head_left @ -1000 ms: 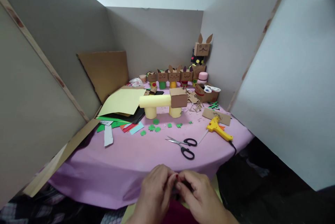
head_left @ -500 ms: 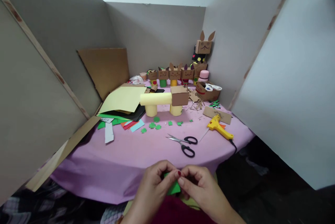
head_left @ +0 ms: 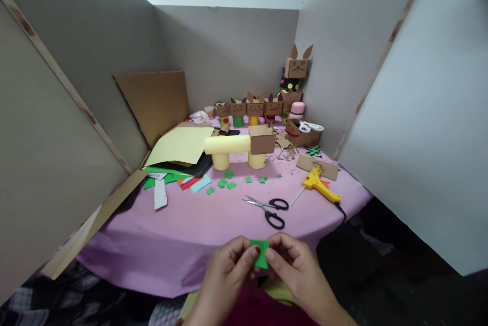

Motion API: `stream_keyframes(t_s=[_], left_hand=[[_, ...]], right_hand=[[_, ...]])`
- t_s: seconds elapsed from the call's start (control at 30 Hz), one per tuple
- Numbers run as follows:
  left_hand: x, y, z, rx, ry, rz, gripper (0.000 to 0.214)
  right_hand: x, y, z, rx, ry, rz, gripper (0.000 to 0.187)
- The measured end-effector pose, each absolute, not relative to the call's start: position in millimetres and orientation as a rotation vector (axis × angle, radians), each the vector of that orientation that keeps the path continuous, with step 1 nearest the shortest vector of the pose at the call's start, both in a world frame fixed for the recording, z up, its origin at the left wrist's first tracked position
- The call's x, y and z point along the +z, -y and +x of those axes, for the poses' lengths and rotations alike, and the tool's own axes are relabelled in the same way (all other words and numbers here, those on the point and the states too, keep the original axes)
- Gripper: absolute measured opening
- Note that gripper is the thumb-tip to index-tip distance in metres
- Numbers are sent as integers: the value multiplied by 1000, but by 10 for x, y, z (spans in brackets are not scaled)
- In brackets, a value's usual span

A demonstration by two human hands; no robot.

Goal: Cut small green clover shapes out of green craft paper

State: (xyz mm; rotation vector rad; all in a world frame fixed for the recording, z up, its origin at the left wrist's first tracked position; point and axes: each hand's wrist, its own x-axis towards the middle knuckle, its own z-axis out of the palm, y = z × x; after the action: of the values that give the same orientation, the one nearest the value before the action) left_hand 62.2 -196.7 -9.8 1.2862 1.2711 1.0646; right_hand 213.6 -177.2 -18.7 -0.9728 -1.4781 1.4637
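Note:
Between my two hands is a small piece of green paper [head_left: 262,256], held upright just off the table's front edge. My left hand [head_left: 233,267] pinches its left side between thumb and fingers. On the right side, my right hand [head_left: 293,266] pinches it the same way. Black-handled scissors [head_left: 267,206] lie on the table beyond my hands, blades pointing left. Small green paper cut-outs [head_left: 222,183] are scattered behind them. A cardboard figure of pale yellow paper tubes [head_left: 227,145] with a brown box head [head_left: 262,140] stands further back.
A yellow glue gun [head_left: 318,185] rests on the right, by a cardboard strip [head_left: 305,164]. Paper sheets [head_left: 179,145] are stacked at left. Several box-headed figures [head_left: 254,107] line the back. A cardboard box [head_left: 301,135] holds white scissors [head_left: 310,126]. Partition walls enclose the pink-covered table [head_left: 183,234].
The green paper has come up and turned to face me, so more of it shows. My right hand has shifted slightly and now grips its right edge.

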Motion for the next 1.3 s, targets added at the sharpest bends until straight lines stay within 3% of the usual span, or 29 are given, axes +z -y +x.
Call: stream_keyframes(t_s=[0.27, 0.43, 0.57, 0.77, 0.93, 1.3], left_hand=[[-116, 1998, 581, 1266, -1213, 1360, 13], [-29, 2006, 434, 1169, -1053, 2081, 30], [51, 2014, 432, 1181, -996, 2247, 21], [68, 2059, 562, 1267, -1097, 1738, 11], [78, 2082, 672, 1300, -985, 1098, 15], [212, 2063, 714, 1257, -1004, 987, 19]], right_hand=[[-177, 1756, 2157, 1528, 1346, -950, 34], [-188, 1767, 2155, 1740, 1118, -864, 34], [-171, 1803, 2117, 1823, 1099, -839, 36], [-135, 1831, 2129, 1754, 1206, -776, 32], [-82, 1863, 2166, 1595, 1392, -795, 31], [2, 1879, 2240, 1227, 1751, -834, 30]])
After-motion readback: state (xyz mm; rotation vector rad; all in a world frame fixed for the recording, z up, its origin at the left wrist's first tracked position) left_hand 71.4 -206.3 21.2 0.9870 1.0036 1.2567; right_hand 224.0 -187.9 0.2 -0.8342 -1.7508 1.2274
